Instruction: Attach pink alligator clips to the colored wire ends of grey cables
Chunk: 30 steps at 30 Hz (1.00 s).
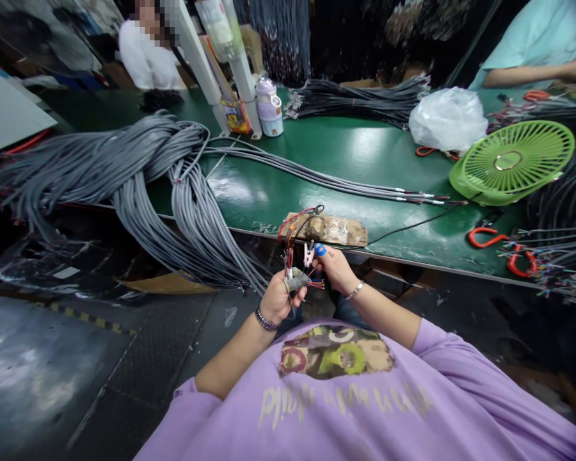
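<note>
My left hand [279,296] is closed around grey cable ends, with bare coloured wires [317,283] fanning out past the fingers. Grey wrapping [296,280] covers part of that hand's thumb. Beside it, my right hand [338,267] pinches at a pale pink clip [308,255]; blue tape [319,250] is wrapped on one of its digits. Just beyond both hands, a wooden block [333,229] with tape and red and black leads sits at the table edge. A thick bundle of grey cables [148,160] drapes over the edge to my left.
Several grey cables [336,184] stretch across the green table [249,192]. A green fan [509,160], red-handled scissors [489,238], a plastic bag [448,118] and black cables [360,102] lie to the right. A bottle [269,109] stands by a post. Two other people are across the table.
</note>
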Each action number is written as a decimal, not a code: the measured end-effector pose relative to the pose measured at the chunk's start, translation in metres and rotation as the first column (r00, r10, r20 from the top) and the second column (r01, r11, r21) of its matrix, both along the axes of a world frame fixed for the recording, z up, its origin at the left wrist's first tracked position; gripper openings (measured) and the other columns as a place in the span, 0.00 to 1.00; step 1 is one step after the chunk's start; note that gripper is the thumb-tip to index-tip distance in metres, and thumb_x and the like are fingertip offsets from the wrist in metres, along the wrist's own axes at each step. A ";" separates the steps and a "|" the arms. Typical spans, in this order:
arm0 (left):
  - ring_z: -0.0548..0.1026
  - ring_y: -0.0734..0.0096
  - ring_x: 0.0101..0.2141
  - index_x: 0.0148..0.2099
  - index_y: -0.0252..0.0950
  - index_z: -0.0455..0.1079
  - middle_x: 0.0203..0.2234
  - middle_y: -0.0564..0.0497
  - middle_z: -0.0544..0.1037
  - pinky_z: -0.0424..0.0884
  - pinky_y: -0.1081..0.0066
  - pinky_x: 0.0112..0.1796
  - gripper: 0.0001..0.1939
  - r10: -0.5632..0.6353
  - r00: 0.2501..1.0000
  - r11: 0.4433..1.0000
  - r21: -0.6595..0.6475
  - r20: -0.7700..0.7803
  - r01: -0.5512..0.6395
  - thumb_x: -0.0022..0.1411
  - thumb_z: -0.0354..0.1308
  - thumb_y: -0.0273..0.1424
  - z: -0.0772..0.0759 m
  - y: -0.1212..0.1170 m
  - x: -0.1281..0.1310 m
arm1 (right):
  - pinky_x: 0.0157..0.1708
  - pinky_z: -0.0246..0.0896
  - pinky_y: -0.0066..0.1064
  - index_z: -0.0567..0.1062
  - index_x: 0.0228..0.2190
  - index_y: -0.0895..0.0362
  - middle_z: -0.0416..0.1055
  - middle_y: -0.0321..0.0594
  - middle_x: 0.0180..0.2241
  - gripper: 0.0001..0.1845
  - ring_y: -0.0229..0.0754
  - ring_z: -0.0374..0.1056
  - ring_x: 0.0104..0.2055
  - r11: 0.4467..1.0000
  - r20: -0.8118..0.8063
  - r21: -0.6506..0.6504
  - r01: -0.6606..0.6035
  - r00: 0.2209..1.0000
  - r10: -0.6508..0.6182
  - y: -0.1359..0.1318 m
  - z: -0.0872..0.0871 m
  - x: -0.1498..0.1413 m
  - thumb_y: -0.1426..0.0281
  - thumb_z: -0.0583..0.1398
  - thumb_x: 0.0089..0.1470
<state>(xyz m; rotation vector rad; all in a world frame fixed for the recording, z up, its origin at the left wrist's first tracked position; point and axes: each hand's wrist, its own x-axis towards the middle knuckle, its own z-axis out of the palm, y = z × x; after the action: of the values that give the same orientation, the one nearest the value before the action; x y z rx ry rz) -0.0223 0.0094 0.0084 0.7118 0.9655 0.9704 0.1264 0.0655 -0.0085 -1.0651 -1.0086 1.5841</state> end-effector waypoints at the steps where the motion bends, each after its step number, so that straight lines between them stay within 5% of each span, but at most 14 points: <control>1: 0.60 0.82 0.10 0.28 0.35 0.64 0.12 0.56 0.70 0.51 0.80 0.11 0.18 -0.002 1.000 1.000 0.001 0.002 0.002 0.44 0.68 0.39 -0.001 0.001 0.001 | 0.21 0.53 0.24 0.70 0.22 0.58 0.65 0.33 0.19 0.29 0.30 0.56 0.20 1.000 -0.012 -0.005 0.003 1.000 -0.003 0.000 0.000 -0.002 0.43 0.61 0.42; 5: 0.60 0.81 0.10 0.31 0.34 0.66 0.13 0.55 0.70 0.51 0.80 0.11 0.17 -0.008 1.000 1.000 0.006 0.005 0.008 0.45 0.67 0.40 -0.006 0.001 0.002 | 0.24 0.59 0.26 0.73 0.27 0.58 0.68 0.35 0.22 0.28 0.34 0.61 0.23 0.978 -0.211 -0.169 -0.121 0.974 0.084 0.002 0.001 -0.009 0.43 0.61 0.44; 10: 0.60 0.82 0.10 0.28 0.34 0.65 0.12 0.56 0.70 0.51 0.81 0.11 0.17 -0.001 1.000 1.000 -0.010 0.000 0.001 0.45 0.67 0.39 -0.009 0.000 0.003 | 0.25 0.61 0.24 0.74 0.29 0.59 0.71 0.36 0.25 0.21 0.33 0.64 0.25 0.949 -0.366 -0.304 -0.080 0.930 -0.039 0.005 0.005 -0.014 0.52 0.65 0.46; 16: 0.60 0.82 0.09 0.28 0.35 0.64 0.12 0.56 0.69 0.51 0.81 0.11 0.17 0.015 1.000 0.999 -0.028 -0.025 -0.016 0.44 0.66 0.40 -0.010 -0.003 0.005 | 0.24 0.61 0.24 0.74 0.30 0.59 0.71 0.37 0.25 0.21 0.33 0.64 0.25 0.936 -0.366 -0.342 -0.079 0.929 -0.056 0.003 0.009 -0.015 0.52 0.62 0.50; 24: 0.59 0.82 0.09 0.27 0.35 0.63 0.11 0.56 0.69 0.51 0.81 0.11 0.18 0.068 0.997 0.998 -0.014 -0.021 -0.068 0.44 0.67 0.40 0.001 -0.013 0.004 | 0.26 0.64 0.26 0.74 0.32 0.58 0.71 0.39 0.26 0.27 0.34 0.64 0.24 0.908 -0.431 -0.344 -0.240 0.899 0.075 -0.002 0.012 -0.006 0.47 0.53 0.55; 30: 0.61 0.81 0.09 0.28 0.35 0.63 0.12 0.56 0.70 0.53 0.80 0.11 0.18 0.100 0.995 0.995 -0.002 -0.028 -0.100 0.45 0.67 0.41 0.004 -0.027 0.010 | 0.27 0.66 0.26 0.75 0.33 0.59 0.74 0.41 0.29 0.17 0.34 0.66 0.26 0.916 -0.423 -0.313 -0.251 0.900 0.102 -0.005 0.011 -0.003 0.57 0.57 0.57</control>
<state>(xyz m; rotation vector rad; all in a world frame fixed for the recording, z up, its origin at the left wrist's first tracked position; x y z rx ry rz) -0.0124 -0.0178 0.0120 0.6811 1.0341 1.0484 0.1232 0.0609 0.0025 -0.8449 -0.5576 2.0954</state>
